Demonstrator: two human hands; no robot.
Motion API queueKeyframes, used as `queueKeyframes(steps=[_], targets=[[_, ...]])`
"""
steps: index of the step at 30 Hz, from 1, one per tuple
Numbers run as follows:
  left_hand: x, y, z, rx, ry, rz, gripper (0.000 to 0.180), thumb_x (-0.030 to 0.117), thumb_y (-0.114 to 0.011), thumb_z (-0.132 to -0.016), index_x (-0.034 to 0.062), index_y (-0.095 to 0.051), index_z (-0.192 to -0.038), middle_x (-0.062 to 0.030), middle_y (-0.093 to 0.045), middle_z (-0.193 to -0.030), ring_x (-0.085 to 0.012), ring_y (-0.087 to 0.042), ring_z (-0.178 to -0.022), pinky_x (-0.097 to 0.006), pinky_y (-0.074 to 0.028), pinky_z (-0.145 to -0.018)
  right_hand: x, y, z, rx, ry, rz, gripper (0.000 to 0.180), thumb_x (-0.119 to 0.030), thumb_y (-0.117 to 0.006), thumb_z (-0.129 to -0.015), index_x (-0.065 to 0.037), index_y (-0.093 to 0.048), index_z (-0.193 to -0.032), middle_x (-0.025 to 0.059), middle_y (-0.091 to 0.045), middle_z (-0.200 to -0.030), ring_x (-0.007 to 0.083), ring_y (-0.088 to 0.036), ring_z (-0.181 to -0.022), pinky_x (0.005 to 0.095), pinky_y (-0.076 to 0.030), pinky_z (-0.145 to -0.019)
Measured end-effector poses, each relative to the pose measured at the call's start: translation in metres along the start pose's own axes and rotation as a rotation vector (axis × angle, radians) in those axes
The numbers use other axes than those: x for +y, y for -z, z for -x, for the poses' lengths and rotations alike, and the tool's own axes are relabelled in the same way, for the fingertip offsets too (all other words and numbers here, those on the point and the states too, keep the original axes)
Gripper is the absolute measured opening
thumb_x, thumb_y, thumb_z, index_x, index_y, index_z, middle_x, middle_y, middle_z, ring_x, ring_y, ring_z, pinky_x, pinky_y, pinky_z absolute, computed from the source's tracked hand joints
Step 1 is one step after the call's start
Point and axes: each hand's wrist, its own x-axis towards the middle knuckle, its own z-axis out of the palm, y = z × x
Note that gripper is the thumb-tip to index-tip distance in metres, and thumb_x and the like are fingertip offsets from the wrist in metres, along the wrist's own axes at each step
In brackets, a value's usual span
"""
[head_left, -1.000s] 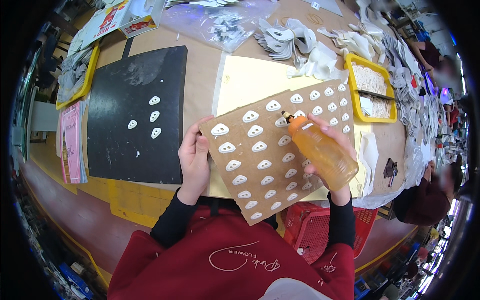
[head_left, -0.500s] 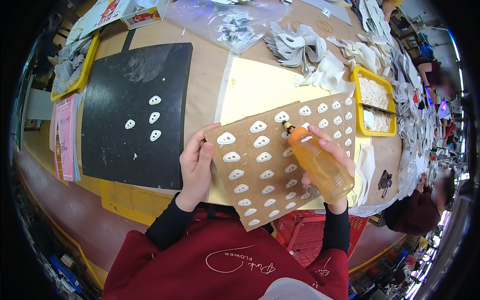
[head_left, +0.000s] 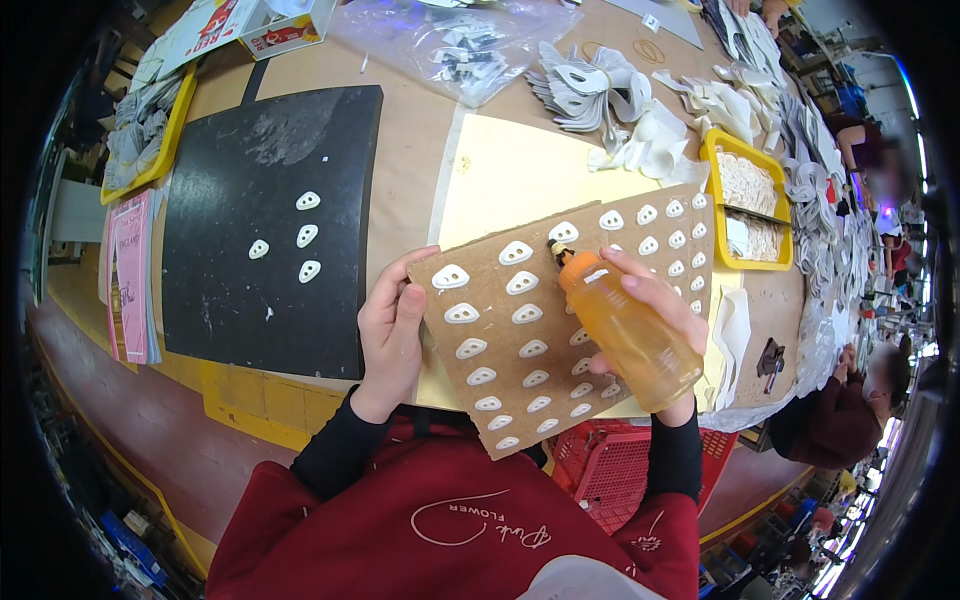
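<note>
A tilted brown cardboard sheet (head_left: 510,376) carries rows of small white rounded pieces with two holes each, such as the white piece (head_left: 451,276) at its upper left corner. My left hand (head_left: 393,335) grips the sheet's left edge, thumb on top and fingers behind. In my right hand (head_left: 668,302) is an amber squeeze bottle (head_left: 632,330) with an orange cap, its fingers wrapped round the body. The bottle leans over the sheet, and its dark nozzle (head_left: 559,251) points at a white piece in the top row. Some pieces are hidden behind the bottle and hand.
Left lies a black board (head_left: 260,310) with several white pieces, beside a pink booklet (head_left: 128,275). Yellow paper (head_left: 530,160) sits under the cardboard. A yellow divided tray (head_left: 712,165) stands right. Beyond are bundled white strips (head_left: 585,90) and a plastic bag (head_left: 430,50). Other people are at far right.
My right hand has shifted the bottle slightly left, and its nozzle has moved left and up to just below a top-row piece. My left hand and the cardboard have barely moved.
</note>
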Motion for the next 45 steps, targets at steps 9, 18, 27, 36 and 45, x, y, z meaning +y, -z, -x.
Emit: queueKeyframes(steps=[9,18,27,36,45], targets=[[0.001,-0.003,0.0,0.002,0.001,0.019,0.035,0.023,-0.045,-0.101,-0.0023,-0.05,-0.125,-0.0059,-0.06,-0.109,-0.0079,-0.054,-0.098,-0.022,-0.042,-0.087,0.002,0.001,-0.008,0.052,-0.143,-0.099,0.068,-0.023,-0.088,-0.063,-0.001,-0.057,-0.119,0.0132,-0.064,-0.117,0.0208,-0.066,-0.094,0.0295,-0.053,-0.079],[0.0,-0.003,0.0,0.007,-0.003,0.003,0.037,0.025,-0.045,-0.101,-0.0022,-0.051,-0.125,-0.0058,-0.06,-0.108,-0.0078,-0.054,-0.097,-0.022,-0.042,-0.086,-0.017,0.01,-0.022,0.139,-0.402,-0.406,0.063,-0.018,-0.086,-0.067,-0.001,-0.056,-0.121,0.0088,-0.062,-0.113,0.0164,-0.061,-0.098,0.029,-0.049,-0.086],[0.001,-0.004,0.0,0.016,0.016,0.011,0.036,0.025,-0.045,-0.101,-0.0015,-0.051,-0.125,-0.0057,-0.06,-0.108,-0.0077,-0.054,-0.096,-0.022,-0.043,-0.086,-0.02,0.007,-0.029,0.148,-0.384,-0.323,0.057,-0.014,-0.084,-0.069,-0.001,-0.058,-0.117,0.0073,-0.062,-0.114,0.0146,-0.061,-0.097,0.028,-0.05,-0.084],[0.0,-0.005,-0.001,0.02,0.021,0.013,0.037,0.025,-0.045,-0.101,-0.0013,-0.051,-0.125,-0.0055,-0.06,-0.107,-0.0076,-0.054,-0.096,-0.022,-0.043,-0.086,-0.019,0.008,-0.04,0.17,-0.38,-0.267,0.054,-0.014,-0.084,-0.069,0.001,-0.058,-0.114,0.0078,-0.063,-0.114,0.0138,-0.062,-0.095,0.027,-0.05,-0.083],[0.0,-0.004,-0.001,0.017,0.024,-0.004,0.037,0.026,-0.046,-0.1,-0.001,-0.051,-0.125,-0.0057,-0.061,-0.108,-0.0077,-0.054,-0.096,-0.022,-0.043,-0.086,-0.02,0.014,-0.042,0.224,-0.463,-0.312,0.049,-0.007,-0.081,-0.071,0.001,-0.058,-0.113,0.0081,-0.062,-0.115,0.0143,-0.062,-0.097,0.0286,-0.05,-0.086]])
